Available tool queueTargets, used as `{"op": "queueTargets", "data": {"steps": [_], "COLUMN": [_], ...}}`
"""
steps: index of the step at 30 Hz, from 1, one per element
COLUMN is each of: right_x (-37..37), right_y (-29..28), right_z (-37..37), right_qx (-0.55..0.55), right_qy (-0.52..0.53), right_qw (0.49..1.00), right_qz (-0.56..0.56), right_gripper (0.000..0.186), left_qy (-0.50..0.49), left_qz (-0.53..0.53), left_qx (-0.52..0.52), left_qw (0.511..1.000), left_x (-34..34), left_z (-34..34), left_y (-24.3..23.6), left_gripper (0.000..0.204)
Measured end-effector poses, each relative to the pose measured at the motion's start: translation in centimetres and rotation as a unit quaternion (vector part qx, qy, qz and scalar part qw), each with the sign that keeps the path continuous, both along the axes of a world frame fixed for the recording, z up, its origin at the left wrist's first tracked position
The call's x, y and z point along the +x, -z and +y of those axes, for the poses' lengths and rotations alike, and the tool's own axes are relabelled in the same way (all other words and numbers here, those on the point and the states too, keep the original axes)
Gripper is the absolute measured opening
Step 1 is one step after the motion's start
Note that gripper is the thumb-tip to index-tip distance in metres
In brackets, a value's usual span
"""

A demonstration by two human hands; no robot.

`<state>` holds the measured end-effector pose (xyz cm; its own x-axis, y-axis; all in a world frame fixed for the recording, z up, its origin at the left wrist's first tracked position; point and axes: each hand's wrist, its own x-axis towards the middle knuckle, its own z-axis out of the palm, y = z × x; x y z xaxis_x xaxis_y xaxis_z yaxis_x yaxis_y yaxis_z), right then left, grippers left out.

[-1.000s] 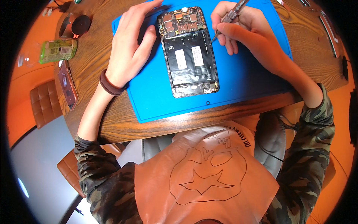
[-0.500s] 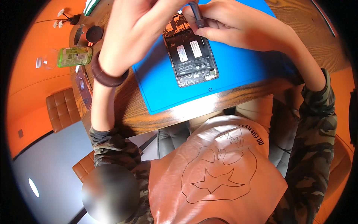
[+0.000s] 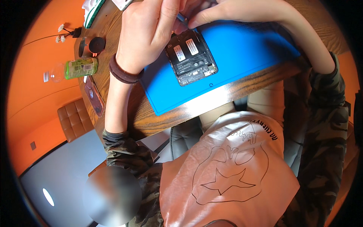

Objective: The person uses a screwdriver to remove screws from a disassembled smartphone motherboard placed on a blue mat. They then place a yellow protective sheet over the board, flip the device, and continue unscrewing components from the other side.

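An opened smartphone (image 3: 191, 56) with its back cover off lies on a blue work mat (image 3: 242, 56). Its black battery carries two white stickers, and its circuit board end is mostly hidden behind my hands. My left hand (image 3: 145, 36), with a dark band at the wrist, is closed round a slim dark screwdriver (image 3: 182, 17) over that end. Only a short piece of the tool shows; its tip is hidden. Opposite it, my right hand (image 3: 215, 13) has its thumb and fingers closed at the tool's lower part, the fingers partly covered.
Left on the wooden table (image 3: 132, 117) lie a phone with a dark reddish face (image 3: 93, 96), a green-labelled bottle (image 3: 81, 69) and a dark cup (image 3: 94, 45). A white device (image 3: 121, 3) and a green-and-white item (image 3: 92, 13) sit at the far left.
Both hands and the screwdriver have shifted left over the phone's far end, now covering more of the board. The whole view has shifted slightly too.
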<state>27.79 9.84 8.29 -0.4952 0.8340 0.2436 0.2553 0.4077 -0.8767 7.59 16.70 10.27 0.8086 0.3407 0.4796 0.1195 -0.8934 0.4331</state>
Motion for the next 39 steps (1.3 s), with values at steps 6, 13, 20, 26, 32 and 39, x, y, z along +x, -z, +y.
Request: {"op": "queueTargets", "data": {"steps": [6, 13, 20, 26, 32, 39], "right_x": [-1.7, -0.7, -0.6, -0.5, -0.4, -1.6], "right_y": [0.4, 0.7, 0.5, 0.3, -0.3, 1.2], "right_z": [0.4, 0.1, 0.3, -0.3, 0.1, 0.6], "right_qx": [0.093, 0.062, -0.003, 0.075, 0.002, 0.027], "right_qy": [0.094, 0.062, -0.008, 0.036, 0.047, 0.111], "right_qw": [0.990, 0.996, 0.998, 0.996, 0.999, 0.993], "right_qz": [0.050, 0.019, 0.056, 0.018, -0.016, 0.041], "right_gripper": [0.028, 0.025, 0.026, 0.030, 0.027, 0.026], "left_qy": [-0.009, 0.001, -0.039, -0.034, -0.024, -0.051], "left_qz": [0.015, 0.004, 0.017, 0.027, 0.031, -0.004], "left_qx": [0.031, 0.020, 0.060, 0.040, 0.033, 0.102], "left_qw": [0.999, 1.000, 0.997, 0.998, 0.999, 0.994], "left_x": [-0.3, -0.9, -0.7, -0.6, -0.7, -0.6], "left_z": [1.1, 2.2, 1.1, 0.4, 1.5, 1.3], "left_y": [0.2, 0.8, 0.4, 0.1, 0.1, 0.9], "left_gripper": [0.019, 0.018, 0.019, 0.022, 0.023, 0.021]}}
